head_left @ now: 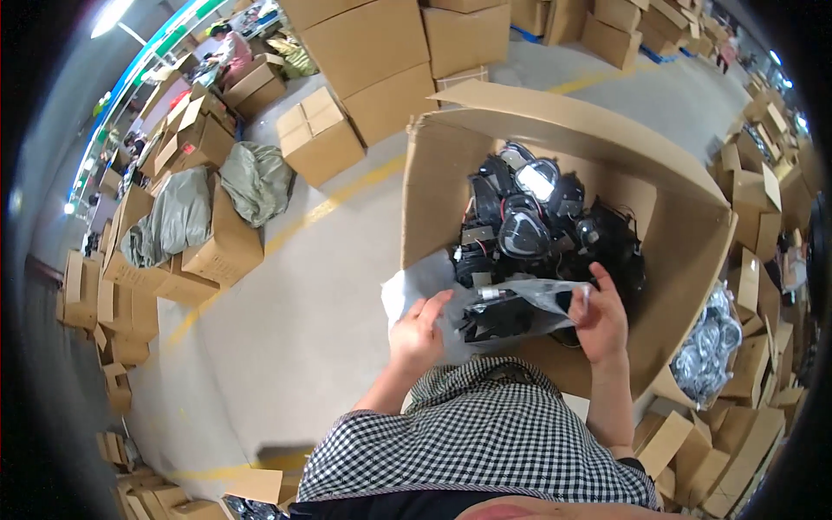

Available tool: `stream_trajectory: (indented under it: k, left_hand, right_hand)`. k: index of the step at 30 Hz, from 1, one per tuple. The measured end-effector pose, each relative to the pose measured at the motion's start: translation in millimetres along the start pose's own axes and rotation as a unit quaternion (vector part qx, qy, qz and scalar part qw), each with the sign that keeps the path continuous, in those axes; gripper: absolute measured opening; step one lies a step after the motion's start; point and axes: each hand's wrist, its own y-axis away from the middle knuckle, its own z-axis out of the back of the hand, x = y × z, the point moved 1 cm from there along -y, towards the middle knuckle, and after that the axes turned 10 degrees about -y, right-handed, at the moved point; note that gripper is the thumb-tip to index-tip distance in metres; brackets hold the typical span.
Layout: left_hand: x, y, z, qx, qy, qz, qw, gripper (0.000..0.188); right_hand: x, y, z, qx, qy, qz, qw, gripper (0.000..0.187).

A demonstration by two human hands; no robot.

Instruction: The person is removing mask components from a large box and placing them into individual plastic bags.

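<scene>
Both my hands are at the near edge of a large open cardboard box [685,225]. A clear plastic bag [546,295] stretches between them. My left hand [419,334] is closed on the bag's left side, fingers bent. At the other end, my right hand [600,314] pinches the film, its index finger raised. A black part [498,321] with a white connector [491,293] shows behind or inside the film; I cannot tell which. Beyond the bag, several black units with shiny clear fronts [523,230], lamp-like, are piled in the box, with thin wires among them.
Another box [706,347] at the right holds plastic-wrapped items. Stacked cartons [364,52] stand at the back. Grey-green sacks [178,217] lie over boxes at the left. A yellow line [321,211] crosses the floor. A person [232,54] sits far back left.
</scene>
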Motion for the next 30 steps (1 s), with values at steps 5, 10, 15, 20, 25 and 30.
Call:
stream_trajectory:
  k: [5, 10, 15, 20, 25, 30]
  left_hand:
    - [-42, -21, -9, -0.089, -0.095, -0.296, 0.946, 0.03]
    - [-39, -7, -58, 0.454, 0.527, 0.13, 0.706, 0.043]
    - [-35, 11, -80, 0.418, 0.681, 0.149, 0.582, 0.03]
    - [-56, 53, -68, 0.45, 0.608, 0.206, 0.621, 0.03]
    - [-79, 103, -26, 0.389, -0.178, -0.258, 0.866, 0.025]
    - [-81, 88, 14, -0.012, -0.349, -0.506, 0.789, 0.031]
  right_hand:
    - [-18, 21, -67, 0.045, 0.105, 0.074, 0.991, 0.082]
    - [-53, 64, -68, 0.323, 0.529, 0.276, 0.735, 0.09]
    - [-79, 119, -18, 0.144, 0.568, 0.285, 0.759, 0.074]
    - [-81, 158, -24, 0.08, 0.35, 0.224, 0.906, 0.059]
    - [-64, 199, -8, 0.026, 0.282, 0.124, 0.951, 0.035]
    - [-53, 242, 54, -0.004, 0.333, 0.122, 0.935, 0.029]
